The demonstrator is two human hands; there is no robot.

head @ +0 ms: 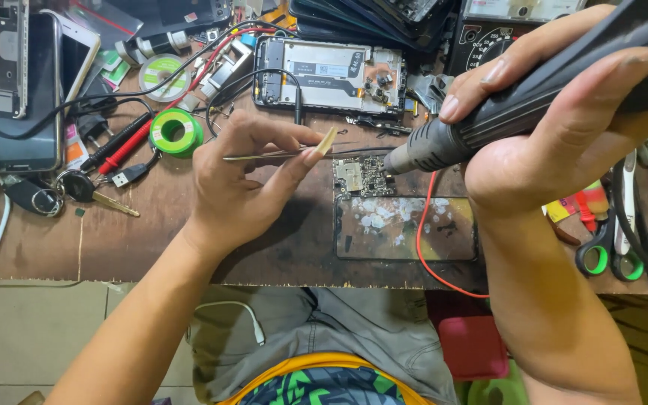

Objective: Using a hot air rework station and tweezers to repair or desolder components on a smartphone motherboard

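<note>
1. Circuit board (pixel 361 177): it lies on the worn wooden bench (pixel 151 240), just above a glass panel (pixel 406 229) spotted with white residue, and I see it between my two hands.
2. My right hand (pixel 564 135) is wrapped tight around a black hot-air handpiece (pixel 519 105); its metal nozzle points down-left, just beside the board's right edge.
3. My left hand (pixel 245 184) pinches slim tweezers (pixel 301 154) between thumb and fingers, the tips reaching right to just above the board.
4. A red wire (pixel 423 232) loops across the glass panel.
5. Farther back I see an opened phone frame (pixel 328 75), a green solder spool (pixel 176 132), red and black probes (pixel 118 146), and keys (pixel 76 187) at left.
6. Green-handled scissors (pixel 601 251) sit at the right.
</note>
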